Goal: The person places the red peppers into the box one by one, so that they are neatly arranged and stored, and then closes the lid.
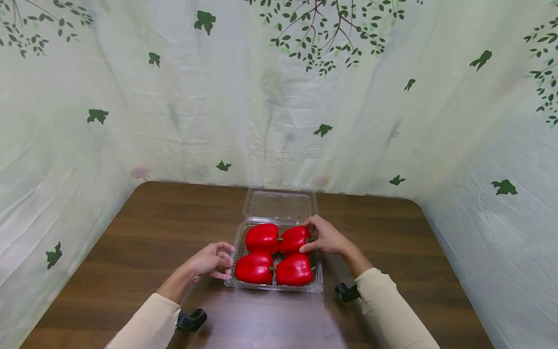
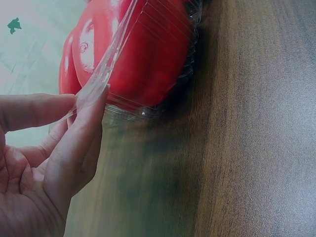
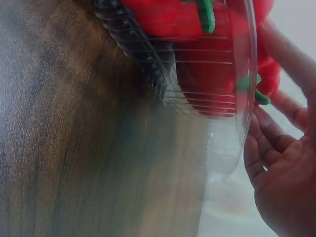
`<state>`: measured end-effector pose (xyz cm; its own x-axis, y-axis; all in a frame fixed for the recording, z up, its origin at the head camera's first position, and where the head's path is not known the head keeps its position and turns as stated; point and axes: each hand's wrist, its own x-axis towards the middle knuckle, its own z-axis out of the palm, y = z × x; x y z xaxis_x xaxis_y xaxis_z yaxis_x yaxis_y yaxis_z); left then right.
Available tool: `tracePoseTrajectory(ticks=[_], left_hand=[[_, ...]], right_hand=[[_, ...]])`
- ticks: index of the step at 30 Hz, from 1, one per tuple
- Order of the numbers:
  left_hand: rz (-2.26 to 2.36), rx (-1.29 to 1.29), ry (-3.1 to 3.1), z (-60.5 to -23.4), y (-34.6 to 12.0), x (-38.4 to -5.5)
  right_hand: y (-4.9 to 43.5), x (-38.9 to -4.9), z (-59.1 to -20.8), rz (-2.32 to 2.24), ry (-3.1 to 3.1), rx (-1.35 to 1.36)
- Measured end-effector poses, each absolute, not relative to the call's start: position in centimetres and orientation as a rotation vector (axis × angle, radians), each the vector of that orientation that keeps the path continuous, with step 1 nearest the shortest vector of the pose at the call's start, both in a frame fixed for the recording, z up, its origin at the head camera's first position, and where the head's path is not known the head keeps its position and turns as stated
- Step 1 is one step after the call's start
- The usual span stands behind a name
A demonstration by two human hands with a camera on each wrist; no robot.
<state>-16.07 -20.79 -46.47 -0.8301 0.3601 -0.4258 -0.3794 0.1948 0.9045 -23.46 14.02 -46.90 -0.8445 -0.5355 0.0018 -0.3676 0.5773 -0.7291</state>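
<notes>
A clear plastic clamshell container [image 1: 285,288] holds several red bell peppers with green stems, two in back and two in front. My left hand [image 1: 211,261] pinches the container's left rim between thumb and fingers; the left wrist view shows the thin plastic edge [image 2: 101,74] in that pinch. At the right side, my right hand [image 1: 327,236] grips the back-right bell pepper [image 1: 292,241], its thumb on the near side and its fingers at the far side. The right wrist view shows the right hand [image 3: 289,158] reaching over the rim, with the fingertips partly hidden.
The container's lid [image 1: 279,204] stands open toward the back edge of the brown wooden table [image 1: 187,208]. White curtains [image 1: 279,121] with green leaf prints enclose the table at the back and sides. Each wrist wears a black device [image 1: 192,320].
</notes>
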Motion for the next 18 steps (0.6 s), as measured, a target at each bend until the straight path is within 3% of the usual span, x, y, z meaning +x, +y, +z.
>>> tracePoseTrajectory(ticks=[18], left_hand=[[1.689, -0.022, 1.917, -46.1, -20.64, -15.87]], right_hand=[[14.22, -23.38, -46.51, -1.143, 2.575, -0.741]])
